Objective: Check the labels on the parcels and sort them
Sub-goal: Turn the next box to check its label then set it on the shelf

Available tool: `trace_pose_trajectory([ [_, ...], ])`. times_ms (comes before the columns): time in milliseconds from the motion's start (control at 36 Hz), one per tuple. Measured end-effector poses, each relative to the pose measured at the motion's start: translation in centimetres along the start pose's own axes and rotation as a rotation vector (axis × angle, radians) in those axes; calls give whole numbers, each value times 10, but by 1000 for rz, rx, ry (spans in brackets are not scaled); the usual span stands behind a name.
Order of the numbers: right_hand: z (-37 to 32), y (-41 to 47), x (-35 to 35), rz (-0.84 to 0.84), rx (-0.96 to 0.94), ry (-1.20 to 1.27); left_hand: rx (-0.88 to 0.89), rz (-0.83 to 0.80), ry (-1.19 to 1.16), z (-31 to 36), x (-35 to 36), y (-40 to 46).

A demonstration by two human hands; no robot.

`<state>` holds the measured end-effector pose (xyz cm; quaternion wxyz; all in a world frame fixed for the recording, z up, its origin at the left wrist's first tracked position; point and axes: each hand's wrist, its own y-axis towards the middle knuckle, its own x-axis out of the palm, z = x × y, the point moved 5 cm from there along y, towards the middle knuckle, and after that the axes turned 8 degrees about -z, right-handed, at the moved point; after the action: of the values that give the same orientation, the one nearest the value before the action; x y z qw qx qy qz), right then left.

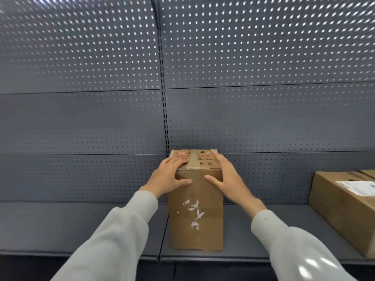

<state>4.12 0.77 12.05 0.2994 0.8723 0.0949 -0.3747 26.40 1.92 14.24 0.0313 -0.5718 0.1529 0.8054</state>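
A tall brown cardboard parcel (195, 218) stands upright on the dark shelf (81, 226), near its middle. Red printing and tape mark its top face, and torn white label scraps cling to its front. My left hand (169, 176) grips the top left corner, fingers over the top, thumb on the front. My right hand (225, 177) holds the top right edge, fingers along the side and top, thumb on the front face.
A larger cardboard box (332, 211) with a white shipping label (357, 187) lies on the shelf at the right, and another box edge shows behind it. A dark perforated panel (101, 78) forms the back wall. The shelf's front edge runs along the bottom.
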Motion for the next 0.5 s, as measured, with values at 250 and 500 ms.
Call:
trace_pose_trajectory([
  [250,74,-69,75,-13,340,503,-71,58,-166,-1,1,-5],
  [500,122,-113,153,-246,549,561,-146,78,-422,-14,8,-8],
])
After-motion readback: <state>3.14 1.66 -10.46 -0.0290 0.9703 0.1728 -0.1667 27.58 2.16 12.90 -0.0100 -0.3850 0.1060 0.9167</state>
